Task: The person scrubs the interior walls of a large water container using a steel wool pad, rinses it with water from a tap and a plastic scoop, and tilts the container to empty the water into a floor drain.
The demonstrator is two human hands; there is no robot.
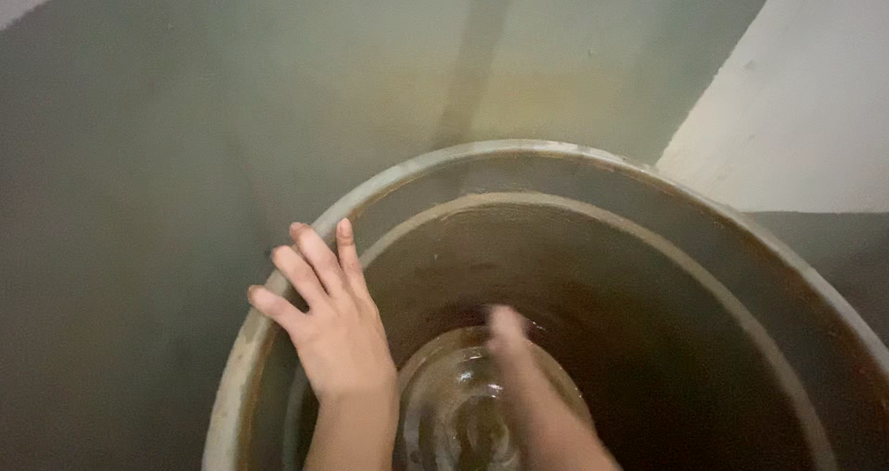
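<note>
Nearest the camera, the right hand reaches straight down into the deep brown basin, its forearm rising from the bottom edge of the view. It is blurred, so I cannot tell whether its fingers are clenched or loose. Its fingertips lie at the far rim of a clear glass bowl that sits at the bottom of the basin, directly beneath and slightly left of that hand; the right hand is clearly the nearer one to it. The left hand rests flat and open, fingers spread, on the basin's left side, fingertips on the pale outer rim, grasping nothing. Beyond the basin stands a grey-green wall, with a paler patch at upper right.
</note>
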